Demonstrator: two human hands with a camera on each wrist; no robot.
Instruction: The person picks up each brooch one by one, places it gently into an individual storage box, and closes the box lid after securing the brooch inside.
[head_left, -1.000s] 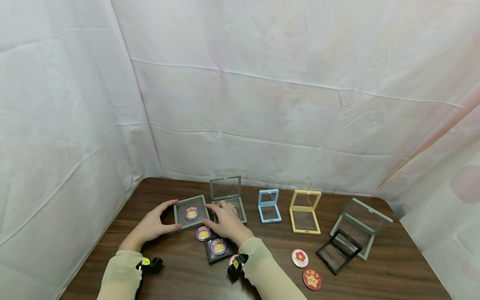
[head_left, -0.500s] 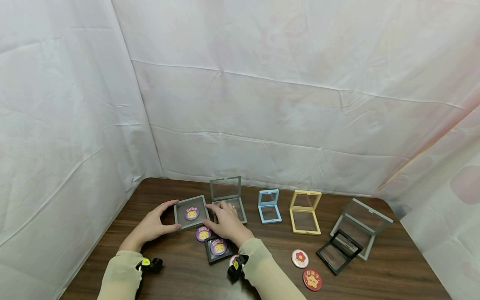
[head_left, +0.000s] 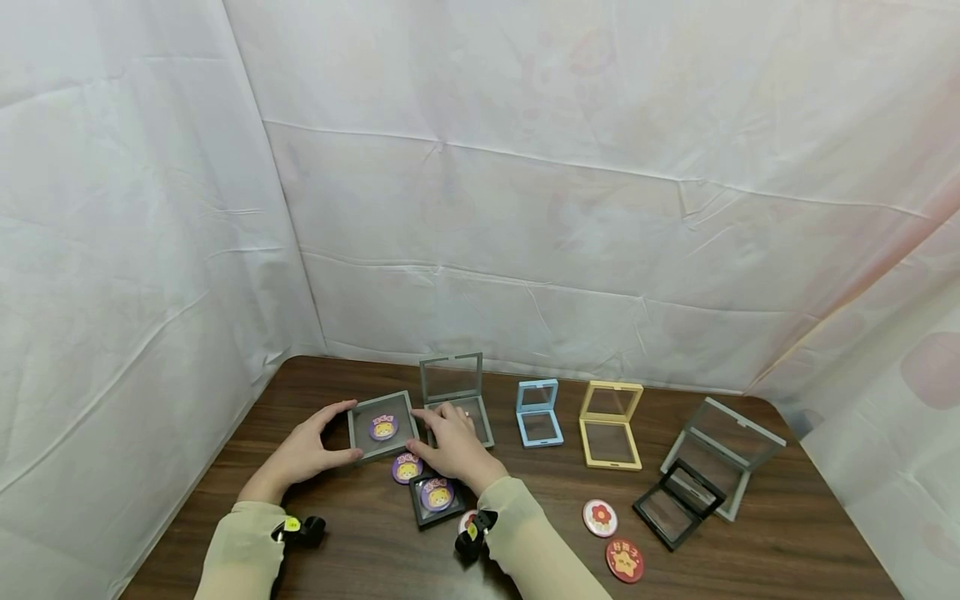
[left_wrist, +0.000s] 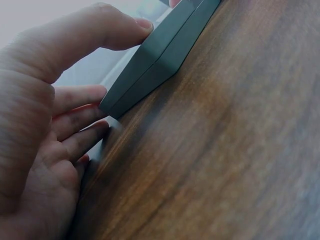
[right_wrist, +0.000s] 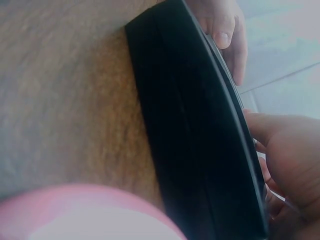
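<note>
A grey square display case [head_left: 367, 450] with a clear window lies at the left of the table, a round purple badge [head_left: 383, 427] showing in its middle. My left hand [head_left: 303, 450] holds the case's left side, thumb at the front and fingers at the back corner; the left wrist view shows its thumb [left_wrist: 125, 32] on the case wall [left_wrist: 150, 62]. On the case's right edge are the thumb and fingertips of my right hand [head_left: 457, 446]. This hand partly covers a second grey case [head_left: 452, 395] with its lid raised. Another purple badge [head_left: 407, 468] lies just in front.
A black case [head_left: 424, 518] bearing a purple badge [head_left: 437, 493] lies near my right wrist, beside a half-hidden badge [head_left: 466, 521]. Rightward stand blue [head_left: 540, 442], yellow [head_left: 611, 463], grey [head_left: 738, 492] and black [head_left: 652, 523] cases, lids raised. Flower [head_left: 600, 517] and red [head_left: 624, 560] badges lie in front.
</note>
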